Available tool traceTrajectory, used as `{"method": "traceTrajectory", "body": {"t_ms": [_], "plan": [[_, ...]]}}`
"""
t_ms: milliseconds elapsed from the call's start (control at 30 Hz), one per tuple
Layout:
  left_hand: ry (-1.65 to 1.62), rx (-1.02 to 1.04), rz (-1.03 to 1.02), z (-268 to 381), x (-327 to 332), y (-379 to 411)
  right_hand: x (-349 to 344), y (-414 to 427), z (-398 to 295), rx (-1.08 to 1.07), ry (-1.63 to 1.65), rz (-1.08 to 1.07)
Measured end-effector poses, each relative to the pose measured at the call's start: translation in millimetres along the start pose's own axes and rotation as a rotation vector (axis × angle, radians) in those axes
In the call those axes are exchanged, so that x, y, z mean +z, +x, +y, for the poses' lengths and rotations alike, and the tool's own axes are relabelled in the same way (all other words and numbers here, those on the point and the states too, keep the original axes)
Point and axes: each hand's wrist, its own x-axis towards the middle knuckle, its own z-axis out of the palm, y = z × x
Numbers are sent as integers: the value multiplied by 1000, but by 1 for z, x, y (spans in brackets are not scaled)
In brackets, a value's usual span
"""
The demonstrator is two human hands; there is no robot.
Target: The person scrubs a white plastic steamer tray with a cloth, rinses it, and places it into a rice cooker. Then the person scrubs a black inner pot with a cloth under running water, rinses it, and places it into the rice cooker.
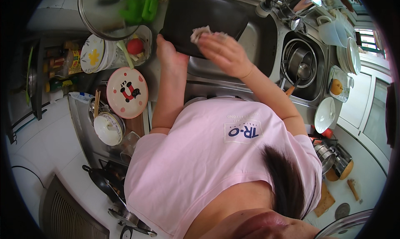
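Note:
A large black rectangular pan or tub [203, 17] is tilted over the left basin of the steel sink [253, 42]. My left hand [173, 51] grips its near left corner, thumb up along the side. In my right hand [225, 53] is a crumpled whitish cloth or paper wad [200, 34], pressed against the pan's broad dark face. The fingers of that hand are slightly blurred. What lies beneath the pan in the basin is mostly hidden.
The right basin holds nested metal bowls [298, 60] and a ladle [303, 71]. A faucet [265, 7] stands behind. At left are a glass lid [106, 13], stacked bowls [93, 56], a tomato [135, 46] and a cat plate [126, 92]. Plates [350, 56] stand at right.

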Motion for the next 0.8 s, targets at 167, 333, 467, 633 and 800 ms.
{"method": "traceTrajectory", "body": {"t_ms": [167, 333, 467, 633, 800], "plan": [[-55, -73, -57, -3, -10, 8, -9, 7, 31, 161, -98, 220], [-72, -96, -81, -4, -11, 7, -10, 16, 44, 423, -161, 452], [-61, -145, -45, -5, -13, 4, -7, 36, 37, 547, -189, 610], [-125, -220, -104, -10, -17, 9, -12, 29, 11, 328, -16, 343], [-442, -376, -679, -17, -59, 37, -9, 7, -21, -18, 26, -78]]}}
